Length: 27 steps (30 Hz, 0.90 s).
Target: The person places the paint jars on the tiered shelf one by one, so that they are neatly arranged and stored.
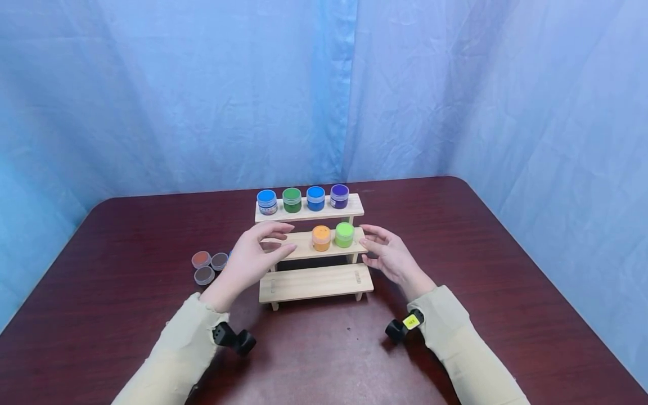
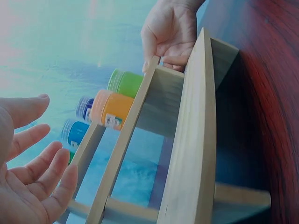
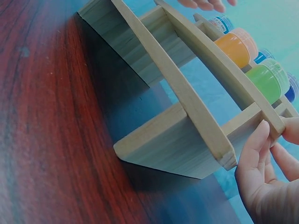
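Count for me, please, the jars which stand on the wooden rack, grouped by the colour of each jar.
Blue jars: 2
Dark green jar: 1
Purple jar: 1
Orange jar: 1
Light green jar: 1
Total: 6

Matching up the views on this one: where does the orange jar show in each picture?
Head: orange jar just below the picture's centre, on the middle shelf of the wooden stand.
Left wrist: orange jar left of centre, about mid-height.
Right wrist: orange jar in the upper right.
Shared landmark: the light green jar, next to it in all three.
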Tool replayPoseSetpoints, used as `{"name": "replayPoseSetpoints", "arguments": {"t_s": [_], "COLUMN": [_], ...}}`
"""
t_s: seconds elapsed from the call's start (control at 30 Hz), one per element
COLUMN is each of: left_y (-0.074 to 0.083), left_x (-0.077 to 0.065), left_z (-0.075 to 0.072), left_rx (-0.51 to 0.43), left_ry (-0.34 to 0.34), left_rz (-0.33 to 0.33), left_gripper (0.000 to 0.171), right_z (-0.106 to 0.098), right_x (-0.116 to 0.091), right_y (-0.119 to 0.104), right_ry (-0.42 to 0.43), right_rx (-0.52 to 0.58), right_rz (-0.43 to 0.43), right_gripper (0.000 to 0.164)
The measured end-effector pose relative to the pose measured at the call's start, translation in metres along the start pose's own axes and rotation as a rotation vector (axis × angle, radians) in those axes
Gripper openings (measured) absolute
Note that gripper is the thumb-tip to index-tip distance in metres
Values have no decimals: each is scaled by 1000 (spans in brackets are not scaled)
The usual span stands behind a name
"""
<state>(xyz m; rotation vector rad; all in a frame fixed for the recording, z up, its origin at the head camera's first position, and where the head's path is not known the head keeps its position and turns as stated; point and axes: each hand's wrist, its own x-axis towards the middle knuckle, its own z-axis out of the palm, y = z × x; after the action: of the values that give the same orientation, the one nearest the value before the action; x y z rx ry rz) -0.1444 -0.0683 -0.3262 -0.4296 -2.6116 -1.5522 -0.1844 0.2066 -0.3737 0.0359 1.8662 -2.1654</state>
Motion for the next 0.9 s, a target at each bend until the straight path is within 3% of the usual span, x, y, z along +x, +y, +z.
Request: {"name": "replayPoseSetpoints", "arguments": {"t_s": [0.33, 0.63, 0.9], "left_y": [-13, -19, -38], "left_x": [-12, -21, -34], "left_z": [-20, -38, -57], "left_rx": [53, 123, 180], "left_ry": [49, 67, 81], "left_rz": [46, 5, -13], "left_gripper": [36, 38, 39], "right_z": [-1, -3, -4], "right_x": [0, 0, 2], "right_y": [-1, 0, 2], "right_ry": [-1, 4, -10], "right_rx": [-11, -4, -4], "right_rz": [7, 13, 4], "right_gripper": [50, 48, 49]}}
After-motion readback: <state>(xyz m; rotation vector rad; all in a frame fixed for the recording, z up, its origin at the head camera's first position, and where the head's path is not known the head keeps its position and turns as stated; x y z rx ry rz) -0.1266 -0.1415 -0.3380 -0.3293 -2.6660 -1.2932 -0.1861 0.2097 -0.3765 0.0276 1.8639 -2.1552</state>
